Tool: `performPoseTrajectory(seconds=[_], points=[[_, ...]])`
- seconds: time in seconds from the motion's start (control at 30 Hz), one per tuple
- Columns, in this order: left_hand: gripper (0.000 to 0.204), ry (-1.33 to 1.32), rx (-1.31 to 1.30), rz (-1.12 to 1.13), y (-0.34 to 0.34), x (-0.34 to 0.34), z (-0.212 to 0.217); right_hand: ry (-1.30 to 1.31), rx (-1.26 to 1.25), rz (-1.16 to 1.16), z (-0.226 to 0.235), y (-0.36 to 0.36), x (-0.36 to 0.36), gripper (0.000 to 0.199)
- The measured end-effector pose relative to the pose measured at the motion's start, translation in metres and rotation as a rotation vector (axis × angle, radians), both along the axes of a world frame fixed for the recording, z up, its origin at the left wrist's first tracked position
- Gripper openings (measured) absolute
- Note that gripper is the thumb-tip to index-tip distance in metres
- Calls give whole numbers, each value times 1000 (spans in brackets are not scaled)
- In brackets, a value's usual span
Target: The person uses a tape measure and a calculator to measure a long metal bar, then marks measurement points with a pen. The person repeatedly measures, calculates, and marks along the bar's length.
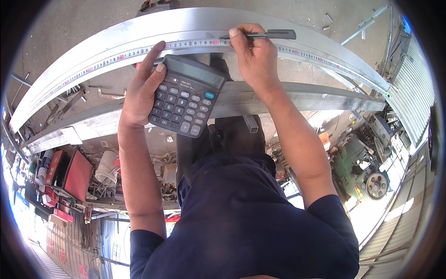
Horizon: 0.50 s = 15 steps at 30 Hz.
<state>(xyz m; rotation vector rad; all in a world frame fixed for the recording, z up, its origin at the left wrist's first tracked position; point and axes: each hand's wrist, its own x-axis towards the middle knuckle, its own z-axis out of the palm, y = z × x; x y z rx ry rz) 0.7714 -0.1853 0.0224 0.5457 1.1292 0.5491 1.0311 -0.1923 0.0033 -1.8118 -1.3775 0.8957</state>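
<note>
My left hand [145, 95] grips a dark grey desk calculator [188, 97] by its left edge, thumb on its upper corner. Its index finger reaches up onto a tape measure [186, 45] stretched along a long, shiny metal profile [195, 21]. In my right hand [258, 58] is a black pen [278, 34], pinched between thumb and fingers. The pen's tip points left and meets the profile's face, just above the tape's markings. The calculator hangs tilted in front of the profile, its keys and display facing up.
A second metal beam [297, 96] runs across below the profile, with a short square tube [251, 123] near its middle. A red cabinet [74, 174] stands at lower left beside a whitish bucket [107, 167]. Green machinery [348, 160] with a wheel sits at right. Metal offcuts litter the floor.
</note>
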Motion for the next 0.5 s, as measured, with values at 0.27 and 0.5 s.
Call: performPoseTrajectory(seconds=[0.27,0.5], points=[[56,5,-12,-30,1,-3,2,19,-23,-26,1,-1,-3,27],[57,-15,-37,-10,1,-2,3,31,-33,-30,0,-1,-3,29]])
